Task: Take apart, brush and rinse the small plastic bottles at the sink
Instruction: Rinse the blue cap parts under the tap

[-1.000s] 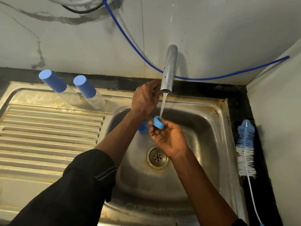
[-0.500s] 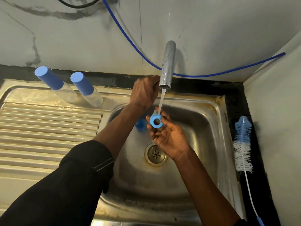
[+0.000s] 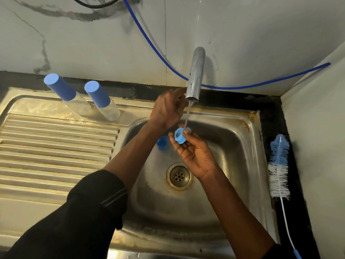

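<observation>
2 capped bottles, 1 brush; right hand pinches 1 blue ring.

Dim, yellowish light comes from the upper left: the tap and the brush throw shadows to their right. Soft glare lies on the sink rim and ribs. The wide lens bends the wall lines near the edges. The right hand and its blue cap look slightly smeared

blue ring: held under running water | blue cap: in basin | left bottle; right bottle: clear; blue-capped; standing on drainboard
</observation>
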